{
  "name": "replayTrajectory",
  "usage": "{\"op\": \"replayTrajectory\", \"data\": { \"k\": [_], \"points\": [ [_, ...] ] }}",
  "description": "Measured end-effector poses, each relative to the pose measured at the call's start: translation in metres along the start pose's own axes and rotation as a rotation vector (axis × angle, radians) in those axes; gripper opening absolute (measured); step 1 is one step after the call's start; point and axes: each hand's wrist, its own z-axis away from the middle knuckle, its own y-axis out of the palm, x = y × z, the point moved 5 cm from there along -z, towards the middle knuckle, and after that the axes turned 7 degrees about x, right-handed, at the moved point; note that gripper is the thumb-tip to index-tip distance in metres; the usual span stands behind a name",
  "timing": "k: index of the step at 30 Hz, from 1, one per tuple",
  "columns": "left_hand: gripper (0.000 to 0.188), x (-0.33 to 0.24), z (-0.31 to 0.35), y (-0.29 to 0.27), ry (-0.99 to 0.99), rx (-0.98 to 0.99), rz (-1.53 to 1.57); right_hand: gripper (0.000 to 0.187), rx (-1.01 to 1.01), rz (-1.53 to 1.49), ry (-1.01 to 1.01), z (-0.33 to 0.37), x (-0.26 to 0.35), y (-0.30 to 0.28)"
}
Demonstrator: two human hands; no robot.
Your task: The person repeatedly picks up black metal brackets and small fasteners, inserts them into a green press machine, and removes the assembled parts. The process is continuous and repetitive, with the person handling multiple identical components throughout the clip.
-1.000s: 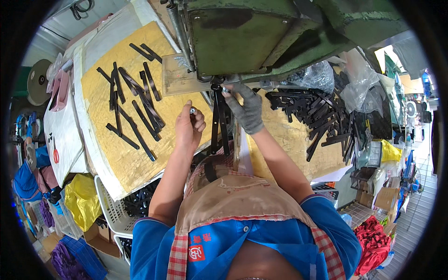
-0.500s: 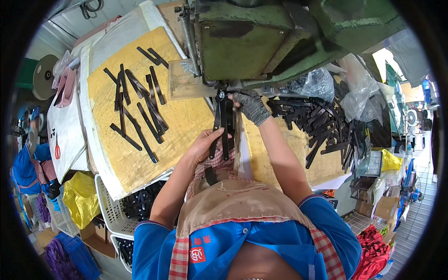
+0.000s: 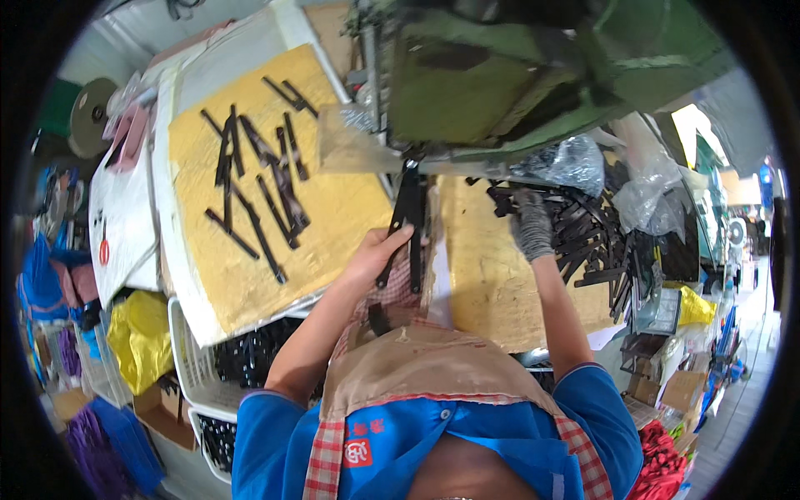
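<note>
My bare left hand (image 3: 372, 257) pinches a pair of long black flat strips (image 3: 407, 207), thumb on top. The strips meet at a shiny round spot at their upper end, beneath the head of a green machine (image 3: 475, 92), and fan slightly apart lower down. My right hand (image 3: 534, 229), in a grey knit glove, is at the left edge of a heap of loose black strips (image 3: 593, 243). Motion blurs its fingers, so whether they grip a strip cannot be told. Several more black strips (image 3: 271, 196) lie scattered on the yellow board (image 3: 196, 275) to the left.
A clear plastic plate (image 3: 354, 152) juts out left of the machine head. Clear plastic bags (image 3: 567, 162) lie behind the heap. White baskets (image 3: 196, 367) holding black parts stand below the left board. Red-handled scissors (image 3: 104, 250) lie on a white cover at far left.
My right hand has left the upper end of the joined strips and moved right to the heap. My left hand still holds the strips. The view has shifted slightly.
</note>
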Motion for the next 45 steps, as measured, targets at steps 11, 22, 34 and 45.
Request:
{"op": "replayTrajectory", "data": {
  "k": [11,22,34,45],
  "points": [
    [0.051,0.035,0.157,-0.186,0.256,-0.819,-1.447,0.058,-0.060,0.156,0.005,0.006,-0.050,0.011],
    [0.026,-0.031,0.061,-0.226,0.314,0.557,-2.174,0.030,-0.056,0.016,-0.230,0.014,-0.043,0.006],
    [0.032,-0.085,-0.044,0.009,0.386,0.115,-0.981,0.014,-0.201,-0.438,-0.140,0.032,0.061,-0.021],
    [0.025,-0.047,-0.066,-0.021,0.584,-0.320,-0.775,0.027,0.106,-0.785,-0.078,-0.004,0.165,-0.004]
  ]
}}
